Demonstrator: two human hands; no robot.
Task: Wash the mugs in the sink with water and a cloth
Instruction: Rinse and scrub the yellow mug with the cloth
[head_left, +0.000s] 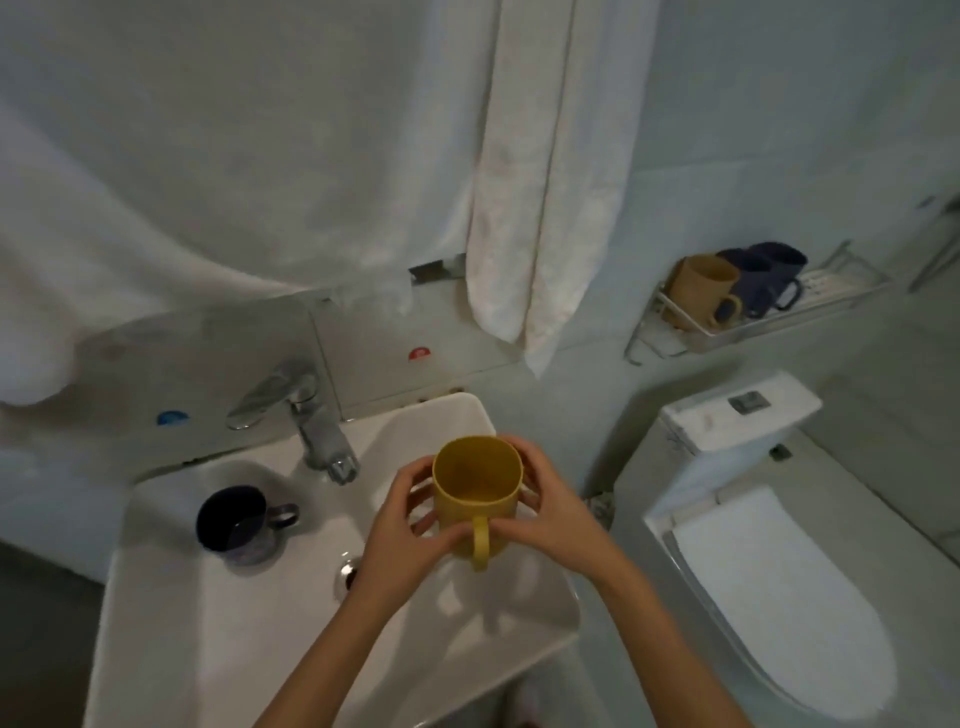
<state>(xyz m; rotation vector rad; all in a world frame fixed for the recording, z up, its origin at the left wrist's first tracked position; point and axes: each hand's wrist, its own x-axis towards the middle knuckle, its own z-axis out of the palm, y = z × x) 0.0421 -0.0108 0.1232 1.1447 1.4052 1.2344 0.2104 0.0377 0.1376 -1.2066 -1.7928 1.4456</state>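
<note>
Above the white sink (171, 597), an upright yellow mug (475, 480) is gripped by left hand (402, 535) and right hand (550, 512), seemingly empty.

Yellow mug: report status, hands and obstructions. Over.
Left hand and right hand both grip yellow mug, upright over sink. Dark mug stands in sink, left side. No water seen from tap. Nothing blocking.

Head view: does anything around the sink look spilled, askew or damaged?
Nothing stands out. The left hand and right hand hold the yellow mug upright over the sink; the dark mug stands upright in it. The rack mugs seem to lean, maybe lens distortion.
</note>
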